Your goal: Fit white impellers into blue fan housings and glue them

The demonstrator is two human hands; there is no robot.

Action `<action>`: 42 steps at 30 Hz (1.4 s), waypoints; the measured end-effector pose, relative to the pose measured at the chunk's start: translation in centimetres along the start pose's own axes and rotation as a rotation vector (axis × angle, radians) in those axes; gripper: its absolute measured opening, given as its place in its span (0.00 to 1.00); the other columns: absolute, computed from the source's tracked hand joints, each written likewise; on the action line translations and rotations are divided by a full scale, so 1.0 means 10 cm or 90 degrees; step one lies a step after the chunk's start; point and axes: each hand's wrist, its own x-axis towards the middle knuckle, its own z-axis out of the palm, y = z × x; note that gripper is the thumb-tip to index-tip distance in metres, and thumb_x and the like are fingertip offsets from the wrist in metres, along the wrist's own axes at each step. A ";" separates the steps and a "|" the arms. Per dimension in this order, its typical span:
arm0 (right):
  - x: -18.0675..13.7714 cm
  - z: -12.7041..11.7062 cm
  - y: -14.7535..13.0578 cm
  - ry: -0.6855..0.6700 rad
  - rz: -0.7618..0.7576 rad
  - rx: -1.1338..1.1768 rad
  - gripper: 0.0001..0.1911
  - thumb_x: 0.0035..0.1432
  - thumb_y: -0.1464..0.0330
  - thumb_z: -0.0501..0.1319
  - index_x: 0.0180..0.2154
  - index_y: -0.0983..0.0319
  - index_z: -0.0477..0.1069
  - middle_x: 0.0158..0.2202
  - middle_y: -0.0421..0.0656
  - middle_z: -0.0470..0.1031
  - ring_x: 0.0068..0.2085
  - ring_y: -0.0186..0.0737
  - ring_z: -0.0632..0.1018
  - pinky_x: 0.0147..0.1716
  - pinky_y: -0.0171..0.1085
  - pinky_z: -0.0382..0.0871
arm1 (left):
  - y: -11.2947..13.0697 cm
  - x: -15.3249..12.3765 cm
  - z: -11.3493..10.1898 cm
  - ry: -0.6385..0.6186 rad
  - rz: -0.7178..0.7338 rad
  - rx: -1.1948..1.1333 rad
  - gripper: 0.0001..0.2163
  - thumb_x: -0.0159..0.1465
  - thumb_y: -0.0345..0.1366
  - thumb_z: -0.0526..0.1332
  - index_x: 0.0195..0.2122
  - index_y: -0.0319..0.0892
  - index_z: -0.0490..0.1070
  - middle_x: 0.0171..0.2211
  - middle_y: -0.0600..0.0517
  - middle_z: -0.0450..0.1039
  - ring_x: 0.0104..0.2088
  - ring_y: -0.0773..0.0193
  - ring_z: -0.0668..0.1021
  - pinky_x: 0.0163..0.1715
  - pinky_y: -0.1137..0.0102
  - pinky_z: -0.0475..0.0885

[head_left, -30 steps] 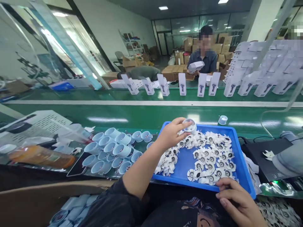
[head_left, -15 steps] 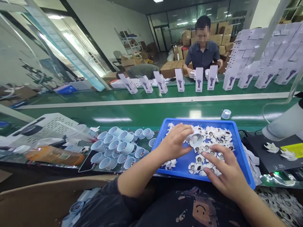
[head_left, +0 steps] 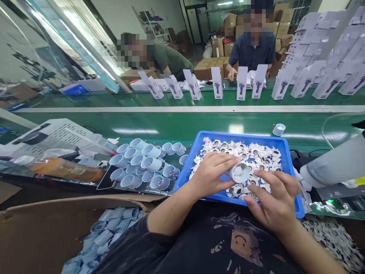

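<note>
My left hand (head_left: 212,173) grips a light-blue cylindrical housing (head_left: 240,173) between thumb and fingers, its round opening tilted toward me. Something white shows inside that opening. To the right, my right hand (head_left: 275,199) hovers with its fingers apart and bent, close to the housing but not around it; nothing shows in it. Both hands are above a blue tray (head_left: 290,163) of small white fan wheels (head_left: 261,152) with dark centres. Left of the tray, several similar light-blue housings (head_left: 151,163) lie together on the bench, openings mostly toward me.
One housing (head_left: 279,129) stands behind the tray. A whitish cylinder (head_left: 333,161) leans in from the right. An orange bottle (head_left: 67,169) lies left. Cardboard box (head_left: 51,213) with housings sits below; more fan wheels (head_left: 333,243) lie lower right. Two people work beyond upright white boxes (head_left: 242,84).
My view has tipped downward. The housing in my left hand has turned its opening more toward me. A second person now shows leaning in at the back left.
</note>
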 end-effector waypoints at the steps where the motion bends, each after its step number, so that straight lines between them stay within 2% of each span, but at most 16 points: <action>1: -0.01 0.00 0.01 0.001 -0.008 0.001 0.18 0.72 0.55 0.51 0.43 0.58 0.75 0.51 0.45 0.70 0.50 0.51 0.66 0.49 0.50 0.56 | 0.01 0.01 0.00 -0.002 0.006 -0.003 0.15 0.65 0.41 0.61 0.51 0.43 0.68 0.45 0.47 0.80 0.46 0.59 0.80 0.43 0.64 0.69; 4: -0.02 0.03 0.01 -0.041 -0.013 -0.007 0.22 0.72 0.52 0.48 0.49 0.57 0.73 0.55 0.46 0.68 0.53 0.54 0.64 0.51 0.52 0.54 | 0.03 0.01 0.01 -0.003 0.026 -0.019 0.14 0.65 0.40 0.61 0.51 0.43 0.68 0.45 0.47 0.80 0.46 0.60 0.80 0.46 0.64 0.68; 8: -0.03 0.03 0.01 -0.014 -0.003 -0.023 0.16 0.71 0.56 0.53 0.44 0.57 0.75 0.52 0.45 0.70 0.50 0.52 0.66 0.49 0.50 0.55 | 0.05 -0.03 0.01 -0.024 0.028 -0.048 0.16 0.65 0.43 0.61 0.51 0.42 0.68 0.45 0.47 0.80 0.46 0.61 0.80 0.55 0.60 0.64; 10: -0.02 0.01 0.00 0.000 -0.010 -0.034 0.16 0.71 0.56 0.54 0.41 0.58 0.75 0.48 0.44 0.72 0.48 0.52 0.66 0.47 0.49 0.55 | 0.05 -0.06 0.00 -0.021 0.014 -0.061 0.16 0.65 0.43 0.62 0.51 0.42 0.68 0.45 0.46 0.79 0.47 0.60 0.79 0.59 0.59 0.61; 13: -0.01 -0.02 -0.01 -0.007 -0.013 -0.019 0.18 0.71 0.56 0.52 0.43 0.58 0.75 0.49 0.45 0.71 0.48 0.52 0.66 0.47 0.49 0.55 | 0.03 -0.10 -0.01 -0.011 -0.001 -0.071 0.17 0.65 0.43 0.62 0.52 0.41 0.68 0.46 0.45 0.79 0.49 0.60 0.79 0.62 0.58 0.60; 17: 0.00 -0.01 -0.02 -0.045 -0.025 -0.016 0.19 0.72 0.55 0.51 0.49 0.58 0.73 0.53 0.47 0.68 0.49 0.53 0.65 0.49 0.50 0.56 | 0.05 -0.13 -0.02 -0.004 0.003 -0.072 0.18 0.64 0.42 0.62 0.54 0.43 0.67 0.46 0.46 0.79 0.47 0.61 0.80 0.59 0.59 0.63; 21: -0.02 0.00 -0.04 -0.035 -0.012 -0.021 0.17 0.72 0.56 0.51 0.44 0.57 0.75 0.50 0.45 0.70 0.48 0.52 0.65 0.48 0.50 0.55 | 0.07 -0.16 -0.02 -0.004 -0.015 -0.055 0.18 0.63 0.41 0.63 0.53 0.43 0.68 0.46 0.47 0.79 0.46 0.60 0.80 0.55 0.60 0.66; 25: -0.03 -0.02 -0.07 -0.054 -0.046 -0.001 0.21 0.72 0.53 0.49 0.46 0.58 0.75 0.52 0.45 0.70 0.49 0.52 0.66 0.48 0.50 0.56 | 0.06 -0.17 -0.02 -0.018 -0.017 -0.047 0.17 0.64 0.41 0.62 0.53 0.43 0.68 0.47 0.47 0.79 0.46 0.61 0.80 0.56 0.60 0.64; 28: -0.02 -0.03 -0.06 -0.045 -0.023 0.001 0.19 0.72 0.56 0.50 0.42 0.59 0.76 0.49 0.45 0.72 0.48 0.51 0.66 0.48 0.49 0.56 | 0.05 -0.18 -0.02 -0.017 -0.025 -0.038 0.18 0.64 0.42 0.61 0.53 0.43 0.68 0.48 0.47 0.79 0.46 0.61 0.80 0.56 0.60 0.63; 30: -0.02 -0.04 -0.04 -0.036 -0.039 -0.001 0.20 0.72 0.55 0.49 0.42 0.58 0.76 0.48 0.45 0.72 0.47 0.50 0.66 0.48 0.49 0.56 | 0.05 -0.18 -0.03 -0.045 -0.012 -0.044 0.17 0.65 0.41 0.61 0.54 0.43 0.68 0.48 0.47 0.79 0.47 0.60 0.80 0.57 0.59 0.61; 33: -0.02 -0.02 0.02 -0.071 -0.088 -0.002 0.22 0.72 0.52 0.48 0.48 0.56 0.75 0.53 0.45 0.71 0.50 0.51 0.66 0.51 0.50 0.55 | 0.04 -0.18 -0.05 -0.078 0.018 -0.074 0.18 0.65 0.40 0.61 0.55 0.42 0.67 0.49 0.46 0.78 0.47 0.59 0.79 0.57 0.58 0.60; 37: 0.00 0.00 0.13 -0.080 -0.156 0.004 0.22 0.72 0.51 0.47 0.49 0.53 0.74 0.52 0.41 0.71 0.54 0.49 0.65 0.55 0.49 0.52 | 0.03 -0.17 -0.08 -0.132 -0.003 -0.154 0.20 0.64 0.40 0.61 0.56 0.43 0.67 0.50 0.45 0.78 0.48 0.58 0.79 0.52 0.60 0.63; 39: 0.01 -0.02 0.16 -0.092 -0.179 -0.011 0.22 0.72 0.51 0.47 0.48 0.54 0.74 0.51 0.41 0.72 0.53 0.49 0.65 0.56 0.49 0.51 | 0.02 -0.16 -0.08 -0.170 -0.018 -0.191 0.21 0.62 0.41 0.61 0.57 0.45 0.67 0.50 0.46 0.78 0.48 0.57 0.78 0.51 0.60 0.64; 42: 0.02 -0.09 0.16 -0.089 -0.182 -0.036 0.20 0.72 0.53 0.49 0.43 0.56 0.74 0.48 0.42 0.74 0.49 0.48 0.67 0.53 0.49 0.52 | 0.01 -0.17 -0.08 -0.186 -0.029 -0.223 0.23 0.61 0.42 0.63 0.58 0.46 0.67 0.51 0.47 0.77 0.48 0.56 0.78 0.49 0.61 0.64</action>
